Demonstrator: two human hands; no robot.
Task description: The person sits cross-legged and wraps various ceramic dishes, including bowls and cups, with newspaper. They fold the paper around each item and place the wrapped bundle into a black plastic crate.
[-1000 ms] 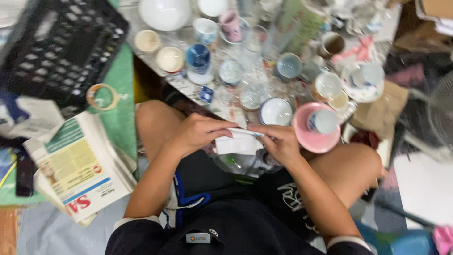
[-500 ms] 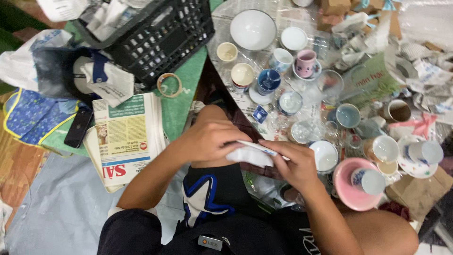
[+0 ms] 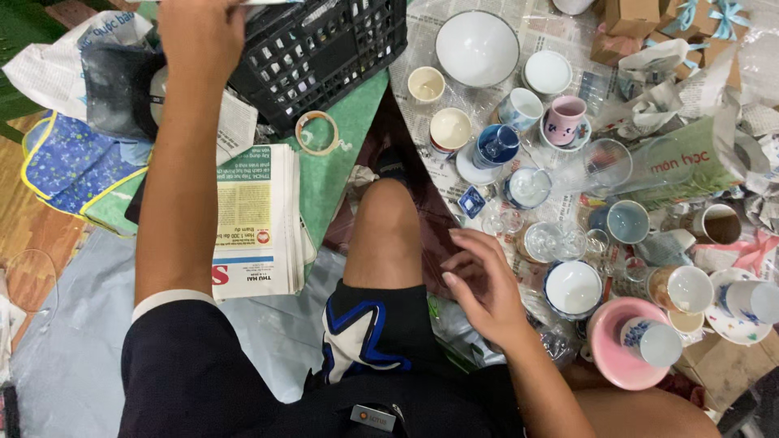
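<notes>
One white-lined bowl [image 3: 573, 286] beside right-hand fingers [image 3: 473, 264].

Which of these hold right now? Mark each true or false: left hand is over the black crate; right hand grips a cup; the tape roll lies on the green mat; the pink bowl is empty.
1. The left hand is up at the black crate: true.
2. The right hand grips a cup: false, it is open and holds nothing.
3. The tape roll lies on the green mat: true.
4. The pink bowl is empty: false, a white patterned cup lies in it.
</notes>
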